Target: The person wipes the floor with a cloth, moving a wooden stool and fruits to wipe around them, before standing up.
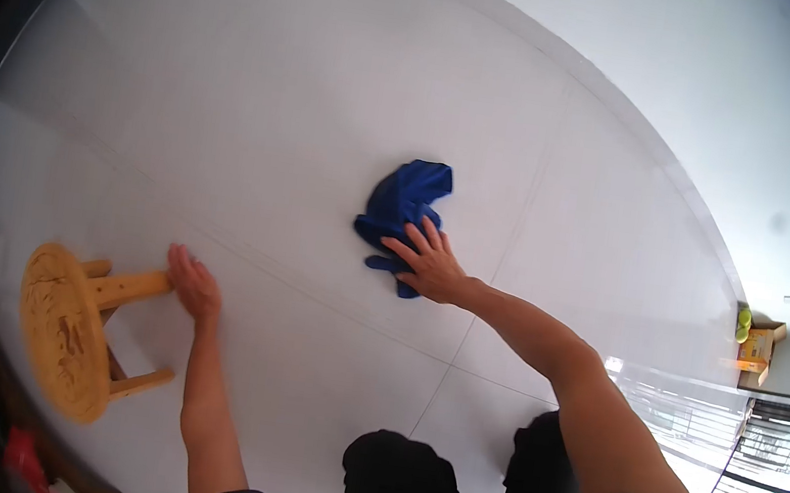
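My right hand (430, 263) lies with spread fingers on a crumpled blue cloth (401, 199), pressing it against the pale floor. Part of the cloth is hidden under the palm. Off to the left, a wooden stool (64, 338) with a round carved seat appears tipped on its side, legs pointing right. My left hand (196, 286) is at the end of one stool leg (132, 288), its fingers stretched out and close together. Whether it presses on the leg or only rests beside it, I cannot tell.
Light floor tiles (312, 116) with thin joints spread around the cloth. A white wall (732, 111) rises at the upper right. Near it stands an open cardboard box (756, 352) with yellow-green items. A red object (25, 462) sits at the lower left. My knees (399, 481) are close below.
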{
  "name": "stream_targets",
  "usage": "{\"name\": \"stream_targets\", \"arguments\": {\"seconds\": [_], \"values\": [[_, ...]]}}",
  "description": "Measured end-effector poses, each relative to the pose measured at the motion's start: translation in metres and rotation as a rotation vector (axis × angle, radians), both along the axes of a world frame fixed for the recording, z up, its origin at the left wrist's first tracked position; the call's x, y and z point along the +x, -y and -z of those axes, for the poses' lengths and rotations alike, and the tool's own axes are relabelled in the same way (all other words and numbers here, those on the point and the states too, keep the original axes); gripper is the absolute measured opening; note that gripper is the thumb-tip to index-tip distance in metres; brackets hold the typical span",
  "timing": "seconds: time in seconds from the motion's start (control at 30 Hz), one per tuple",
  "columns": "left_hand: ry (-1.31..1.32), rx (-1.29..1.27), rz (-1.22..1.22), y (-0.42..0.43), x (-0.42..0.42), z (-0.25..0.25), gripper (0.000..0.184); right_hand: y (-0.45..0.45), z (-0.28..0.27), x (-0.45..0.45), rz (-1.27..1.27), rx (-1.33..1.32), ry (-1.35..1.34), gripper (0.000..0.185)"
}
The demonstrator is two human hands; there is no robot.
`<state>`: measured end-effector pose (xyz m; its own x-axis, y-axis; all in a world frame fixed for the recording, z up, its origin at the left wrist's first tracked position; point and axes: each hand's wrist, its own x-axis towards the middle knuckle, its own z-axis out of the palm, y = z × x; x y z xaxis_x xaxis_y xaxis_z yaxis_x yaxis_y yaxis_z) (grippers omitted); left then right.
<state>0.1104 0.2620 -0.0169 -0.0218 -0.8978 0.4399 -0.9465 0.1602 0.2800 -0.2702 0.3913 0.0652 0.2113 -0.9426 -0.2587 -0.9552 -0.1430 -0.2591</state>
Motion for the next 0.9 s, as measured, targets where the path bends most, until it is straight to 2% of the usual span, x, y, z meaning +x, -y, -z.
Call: {"name": "stream_targets", "arguments": {"seconds": [0.13,0.2,0.27,0.33,0.37,0.43,0.47,0.5,0.53,0.57,0.6,0.63,0.8,0.9], "values": [[0.033,0.013,0.011,0.0,0.015,0.0,0.035,0.012,0.006,0.007,0.091,-0.174,0.062,0.057],[0.053,0.0,0.037,0.004,0.023,0.003,0.035,0.001,0.005,-0.001,0.026,-0.265,0.104,0.052],[0.088,0.0,0.049,0.007,0.028,0.002,0.035,-0.031,0.006,-0.035,-0.064,-0.278,0.109,0.052],[0.215,0.239,-0.044,0.016,0.028,0.004,0.034,-0.069,-0.002,-0.089,-0.16,-0.283,0.068,0.055],[0.222,0.243,-0.038,0.013,0.012,0.006,0.034,-0.078,-0.004,-0.124,-0.161,-0.294,0.056,0.057],[0.21,0.306,0.08,0.005,-0.024,0.015,0.032,-0.074,0.0,-0.181,-0.007,-0.224,-0.065,0.054],[0.16,0.145,0.17,-0.013,-0.09,0.005,0.033,-0.069,0.019,-0.216,0.159,-0.271,-0.027,0.055],[0.047,0.108,0.362,-0.028,-0.142,-0.003,0.037,-0.055,0.033,-0.245,0.329,-0.348,-0.006,0.056],[0.048,0.07,0.507,-0.039,-0.19,-0.02,0.04,-0.038,0.037,-0.269,0.467,-0.382,-0.058,0.056],[0.023,0.129,0.534,-0.047,-0.238,-0.031,0.042,-0.025,0.043,-0.303,0.594,-0.423,-0.088,0.055],[-0.066,0.19,0.535,-0.049,-0.27,-0.031,0.044,-0.01,0.041,-0.327,0.692,-0.414,-0.087,0.054],[-0.003,0.407,0.399,-0.055,-0.299,-0.046,0.05,0.001,0.045,-0.353,0.745,-0.428,-0.102,0.054],[0.193,0.34,0.288,-0.062,-0.319,-0.028,0.059,0.064,0.045,-0.382,1.305,-0.379,-0.169,0.057],[0.218,0.317,0.292,-0.065,-0.316,-0.024,0.061,0.123,0.049,-0.361,1.321,-0.392,-0.13,0.056]]}}
